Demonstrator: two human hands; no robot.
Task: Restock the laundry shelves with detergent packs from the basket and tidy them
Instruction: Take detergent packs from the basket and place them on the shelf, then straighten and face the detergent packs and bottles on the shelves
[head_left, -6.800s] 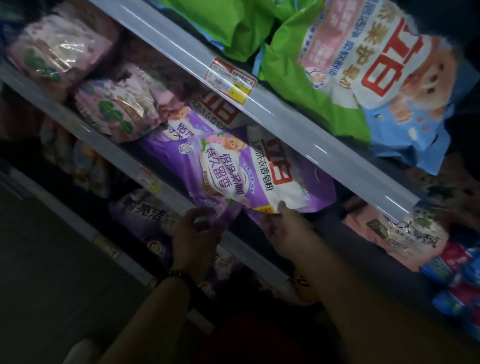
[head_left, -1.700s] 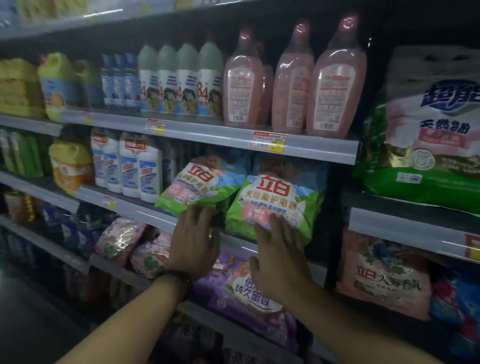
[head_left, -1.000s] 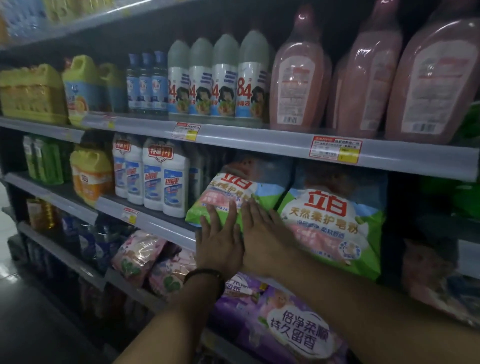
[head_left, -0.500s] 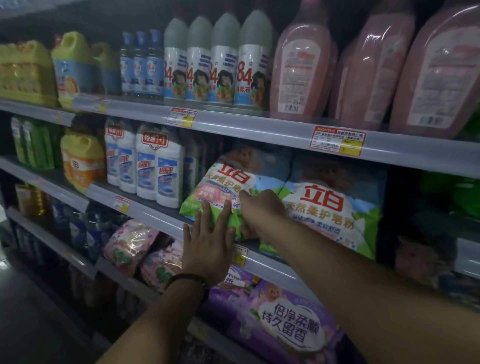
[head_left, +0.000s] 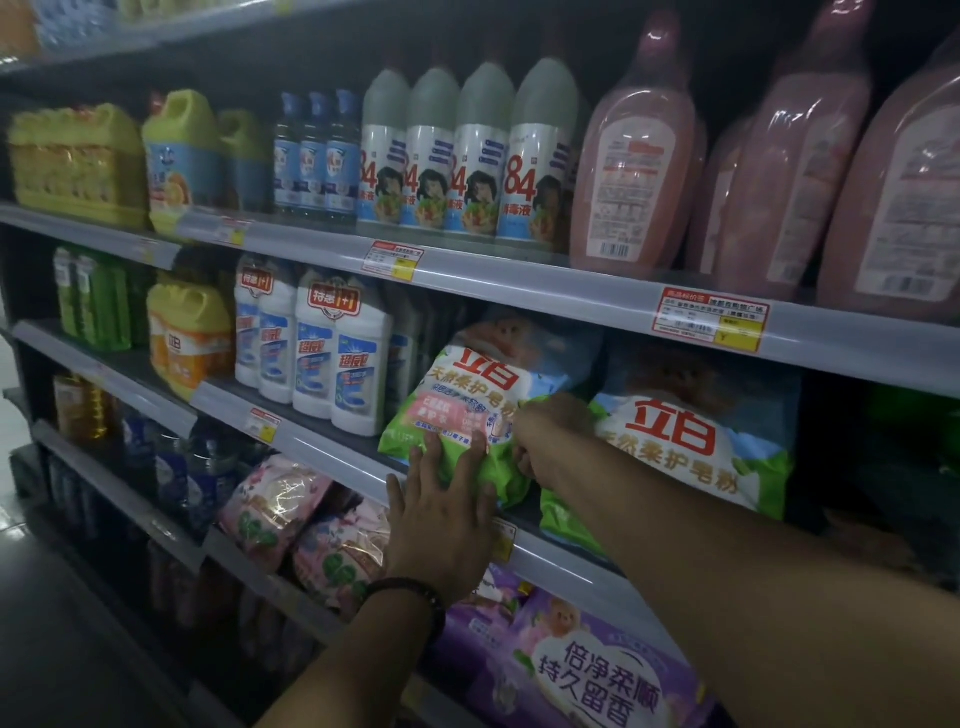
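Reaching up from below, the left hand (head_left: 441, 519) lies flat with its fingers straight and spread, pressing on the bottom of the left green detergent pack (head_left: 467, 384), which leans at the front of the middle shelf (head_left: 311, 448). The right hand (head_left: 545, 441) is at the end of a long stretched arm, its fingers curled round that pack's right edge, just beside the second green detergent pack (head_left: 675, 457). A dark bracelet (head_left: 410, 592) sits on the left wrist.

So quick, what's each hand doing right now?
Left hand: open, pressing flat on the green pack.
Right hand: closed, gripping that pack's right edge.
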